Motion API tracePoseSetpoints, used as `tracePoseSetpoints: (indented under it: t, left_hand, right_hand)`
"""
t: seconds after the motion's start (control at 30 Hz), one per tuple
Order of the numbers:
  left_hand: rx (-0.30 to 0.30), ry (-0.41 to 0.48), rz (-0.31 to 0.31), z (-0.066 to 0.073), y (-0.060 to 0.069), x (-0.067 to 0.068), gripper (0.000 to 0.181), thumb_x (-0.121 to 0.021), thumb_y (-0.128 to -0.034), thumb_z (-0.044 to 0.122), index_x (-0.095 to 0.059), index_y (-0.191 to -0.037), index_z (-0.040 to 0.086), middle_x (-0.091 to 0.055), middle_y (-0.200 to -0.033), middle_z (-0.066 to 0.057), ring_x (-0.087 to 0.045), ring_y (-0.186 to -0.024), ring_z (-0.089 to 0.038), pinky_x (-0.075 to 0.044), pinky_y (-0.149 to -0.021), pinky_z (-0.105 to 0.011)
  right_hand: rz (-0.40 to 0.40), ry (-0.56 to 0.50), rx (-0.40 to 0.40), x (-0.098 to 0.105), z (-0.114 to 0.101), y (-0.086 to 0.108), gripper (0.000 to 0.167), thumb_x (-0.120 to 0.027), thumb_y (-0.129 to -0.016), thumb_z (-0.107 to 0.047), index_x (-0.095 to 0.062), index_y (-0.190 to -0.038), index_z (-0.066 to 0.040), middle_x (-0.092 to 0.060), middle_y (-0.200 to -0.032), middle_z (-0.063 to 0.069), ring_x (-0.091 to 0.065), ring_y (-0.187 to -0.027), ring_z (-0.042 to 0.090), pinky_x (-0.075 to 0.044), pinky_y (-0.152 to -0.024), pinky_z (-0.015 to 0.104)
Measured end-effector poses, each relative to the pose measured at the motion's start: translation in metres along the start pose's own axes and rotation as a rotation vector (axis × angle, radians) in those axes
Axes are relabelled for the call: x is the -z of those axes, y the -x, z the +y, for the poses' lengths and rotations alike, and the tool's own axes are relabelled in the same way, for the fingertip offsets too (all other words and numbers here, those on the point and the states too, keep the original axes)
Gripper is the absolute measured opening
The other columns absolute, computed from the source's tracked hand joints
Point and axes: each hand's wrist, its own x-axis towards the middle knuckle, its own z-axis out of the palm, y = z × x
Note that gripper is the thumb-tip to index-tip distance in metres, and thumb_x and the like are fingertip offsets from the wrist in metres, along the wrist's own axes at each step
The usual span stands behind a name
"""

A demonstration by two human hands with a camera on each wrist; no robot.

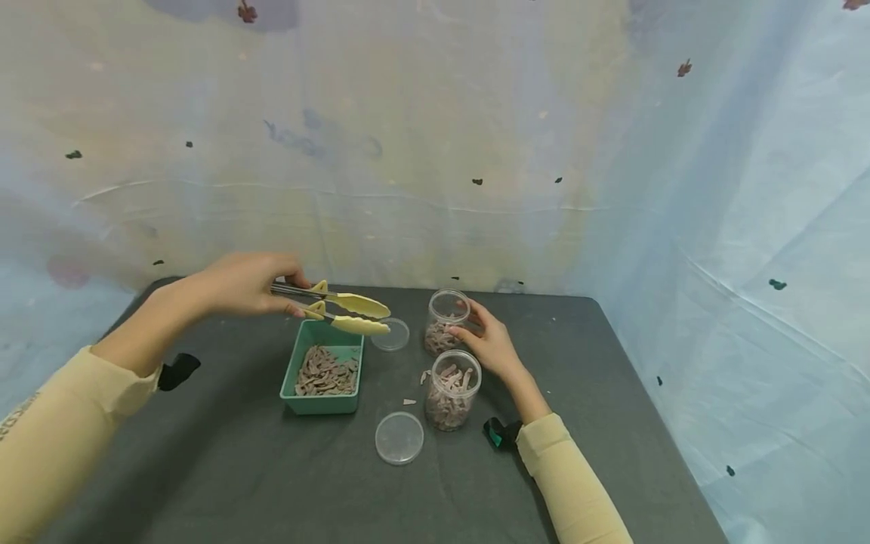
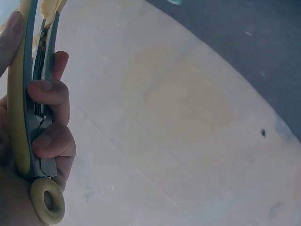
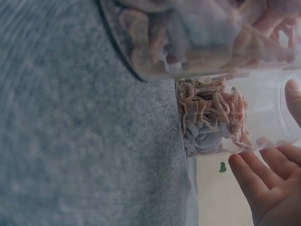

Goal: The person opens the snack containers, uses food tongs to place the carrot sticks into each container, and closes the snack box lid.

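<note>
My left hand [image 1: 248, 283] grips yellow-tipped tongs [image 1: 360, 305] above the back of a green tray [image 1: 288, 378] that holds brownish strips [image 1: 325, 373]. In the left wrist view the fingers [image 2: 54, 94] wrap the tongs' handle [image 2: 19, 94]. The tongs' tips are apart with nothing visible between them. My right hand [image 1: 491, 344] holds the far clear jar [image 1: 448, 304] near its rim, thumb on one side and fingers on the other. That jar is partly filled with strips, seen also in the right wrist view [image 3: 211, 113]. A fuller open jar [image 1: 451, 404] stands in front of it.
One clear lid [image 1: 399, 438] lies in front of the near jar, another [image 1: 390, 335] behind the tray's right side. Small loose pieces [image 1: 409, 402] lie on the dark table [image 1: 272, 483] by the jars. A patterned sheet [image 1: 421, 151] hangs behind the table.
</note>
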Motion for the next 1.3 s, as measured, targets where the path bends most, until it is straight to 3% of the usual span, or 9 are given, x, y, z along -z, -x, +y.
tracePoseSetpoints:
  t: [0.1,0.27,0.47,0.63,0.93,1.3]
  left_hand:
    - [0.010,-0.045,-0.014,-0.004,0.013,-0.001,0.044,-0.085,-0.0837,0.051,-0.073,-0.112,0.020,-0.069,-0.113,0.003,-0.070,-0.097,-0.022,-0.056,-0.075,-0.050]
    - [0.043,-0.105,-0.055,-0.008,0.030,-0.002,0.051,-0.084,-0.0792,0.060,-0.073,-0.112,0.023,-0.067,-0.114,0.006,-0.068,-0.091,-0.016,-0.053,-0.066,-0.040]
    - [0.047,-0.171,-0.106,-0.009,0.040,0.001,0.068,-0.086,-0.0709,0.067,-0.074,-0.118,0.020,-0.066,-0.113,0.006,-0.063,-0.082,-0.010,-0.050,-0.061,-0.038]
    - [0.055,-0.195,-0.167,-0.003,0.037,0.003,0.078,-0.088,-0.0656,0.070,-0.074,-0.121,0.017,-0.063,-0.110,0.004,-0.061,-0.083,-0.010,-0.048,-0.060,-0.036]
    - [0.086,-0.295,-0.263,0.018,0.018,0.006,0.075,-0.094,-0.0636,0.062,-0.075,-0.118,0.015,-0.066,-0.117,-0.004,-0.067,-0.090,-0.021,-0.056,-0.065,-0.043]
    - [0.179,-0.221,-0.361,0.021,0.005,0.004,0.067,-0.098,-0.0686,0.043,-0.074,-0.122,0.011,-0.067,-0.124,-0.013,-0.068,-0.102,-0.033,-0.057,-0.071,-0.050]
  right_hand:
    - [-0.002,-0.007,-0.015,0.003,0.001,0.003,0.069,-0.075,-0.099,-0.025,-0.042,-0.158,-0.008,-0.052,-0.152,0.018,-0.054,-0.138,0.035,-0.052,-0.104,0.044]
    - [0.003,0.006,-0.029,0.007,0.001,0.006,0.071,-0.074,-0.099,-0.026,-0.041,-0.159,-0.008,-0.052,-0.153,0.019,-0.054,-0.138,0.036,-0.052,-0.104,0.045]
    - [0.010,0.022,-0.027,0.008,0.002,0.005,0.069,-0.074,-0.100,-0.025,-0.041,-0.158,-0.008,-0.051,-0.153,0.018,-0.054,-0.139,0.035,-0.051,-0.105,0.046]
    - [0.011,0.022,-0.028,0.008,0.002,0.005,0.069,-0.074,-0.100,-0.024,-0.042,-0.158,-0.008,-0.051,-0.153,0.018,-0.053,-0.139,0.036,-0.051,-0.105,0.046]
    - [0.007,0.005,-0.025,0.005,0.001,0.005,0.068,-0.074,-0.099,-0.026,-0.043,-0.158,-0.010,-0.052,-0.154,0.015,-0.054,-0.139,0.034,-0.051,-0.105,0.044]
    - [0.001,0.001,-0.027,0.005,-0.003,0.007,0.068,-0.073,-0.100,-0.025,-0.042,-0.158,-0.009,-0.051,-0.155,0.014,-0.052,-0.140,0.033,-0.051,-0.106,0.044]
